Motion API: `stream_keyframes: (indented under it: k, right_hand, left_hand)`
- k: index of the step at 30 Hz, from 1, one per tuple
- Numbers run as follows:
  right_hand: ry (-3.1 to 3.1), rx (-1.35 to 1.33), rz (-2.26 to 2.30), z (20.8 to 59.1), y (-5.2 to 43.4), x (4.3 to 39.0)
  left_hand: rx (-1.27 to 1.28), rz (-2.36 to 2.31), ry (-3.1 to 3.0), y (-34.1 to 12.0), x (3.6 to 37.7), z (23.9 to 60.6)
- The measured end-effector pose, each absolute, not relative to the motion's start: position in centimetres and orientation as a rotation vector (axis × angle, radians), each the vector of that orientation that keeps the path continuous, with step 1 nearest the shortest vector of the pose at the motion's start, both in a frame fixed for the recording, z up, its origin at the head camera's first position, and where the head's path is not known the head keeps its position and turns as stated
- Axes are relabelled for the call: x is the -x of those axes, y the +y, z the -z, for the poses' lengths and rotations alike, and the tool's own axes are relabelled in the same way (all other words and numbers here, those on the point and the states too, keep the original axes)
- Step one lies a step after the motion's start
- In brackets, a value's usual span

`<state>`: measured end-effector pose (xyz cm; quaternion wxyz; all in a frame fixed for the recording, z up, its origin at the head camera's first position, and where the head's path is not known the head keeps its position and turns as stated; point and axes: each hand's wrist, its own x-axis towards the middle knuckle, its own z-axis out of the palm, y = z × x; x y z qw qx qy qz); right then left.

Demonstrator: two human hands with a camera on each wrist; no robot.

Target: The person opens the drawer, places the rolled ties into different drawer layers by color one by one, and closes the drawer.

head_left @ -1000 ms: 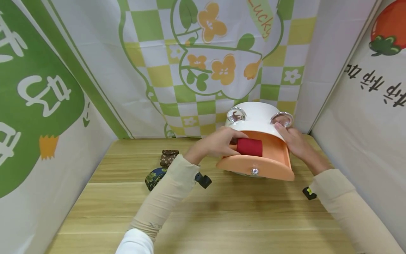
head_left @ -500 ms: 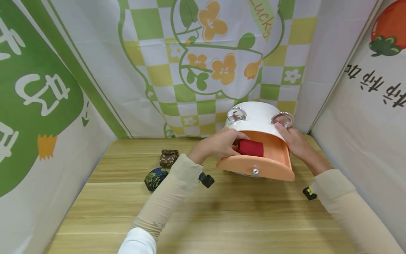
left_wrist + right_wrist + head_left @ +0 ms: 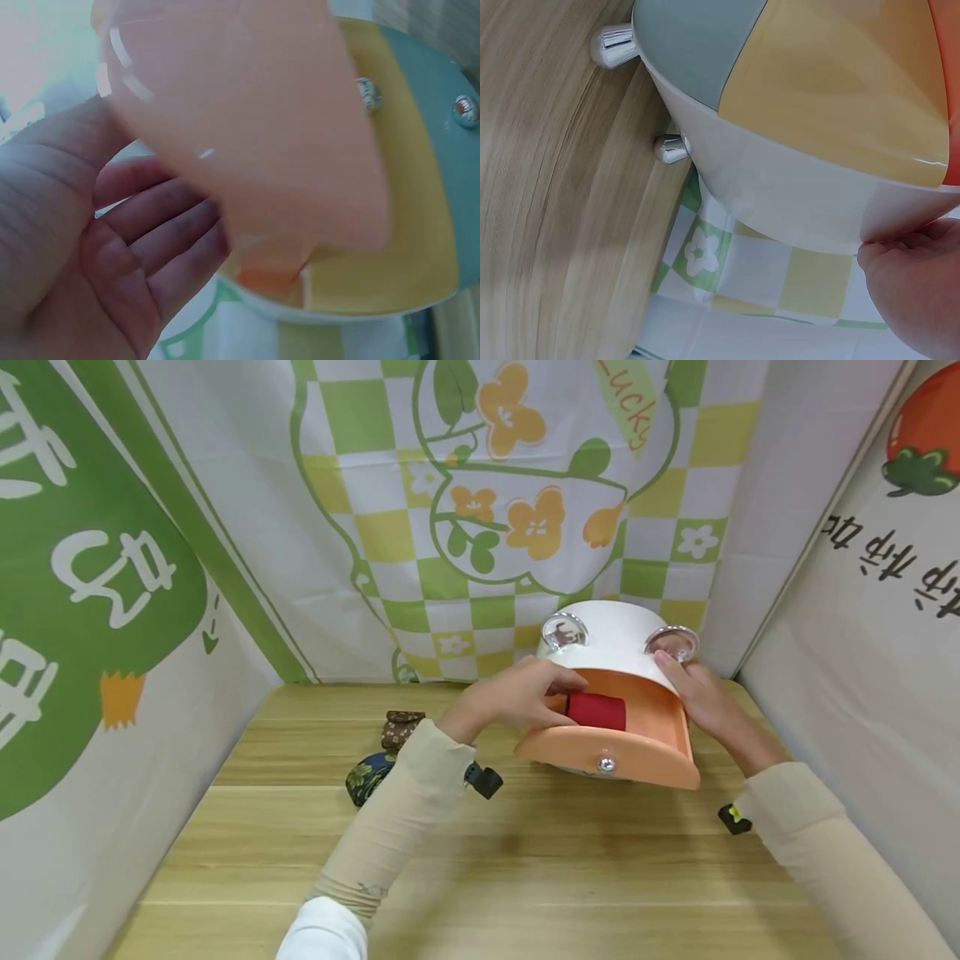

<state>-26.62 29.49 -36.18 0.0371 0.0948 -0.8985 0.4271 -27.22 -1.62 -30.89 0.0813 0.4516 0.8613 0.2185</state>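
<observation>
A small white drawer cabinet [image 3: 611, 631] with silver rings like ears stands by the back wall; its top orange drawer [image 3: 648, 710] is pulled out. Inside lies a rolled-up red tie [image 3: 597, 712]. My left hand [image 3: 517, 697] reaches over the drawer's left side, thumb and fingers spread around the roll's left end, orange lining showing between palm and roll. From below, the left wrist view shows the drawer [image 3: 247, 112] hiding those fingertips. On the cabinet's right side, my right hand [image 3: 697, 693] grips the body, thumb beside the right ring [image 3: 671, 643].
Left of the cabinet, a brown floral roll [image 3: 397, 729] and a blue floral roll [image 3: 367, 777] lie on the wooden table [image 3: 525, 877], partly behind the left forearm. The cabinet's lower drawers [image 3: 840, 82] are yellow and teal. Printed cloth walls enclose three sides.
The red roll has settled slightly lower in the drawer. My left hand went a little right, then drew back left, widening the gap to the roll. The right hand keeps its place.
</observation>
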Motion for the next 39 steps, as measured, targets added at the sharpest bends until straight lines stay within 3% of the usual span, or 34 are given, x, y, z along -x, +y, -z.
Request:
stream_keyframes:
  k: [6, 18, 39]
  right_hand:
    - [-2.769, -0.278, -1.281, 36.2, 29.5, 26.6]
    - [-2.701, -0.284, -1.36, 36.3, 30.2, 26.5]
    - [-2.765, -0.283, -1.288, 36.2, 29.6, 26.5]
  left_hand:
    - [-1.294, -0.733, 2.665, -3.4, 26.0, 29.3]
    - [-1.442, -0.67, 2.841, -4.9, 20.8, 27.5]
    - [-1.244, -0.409, 3.174, -2.0, 16.1, 34.9]
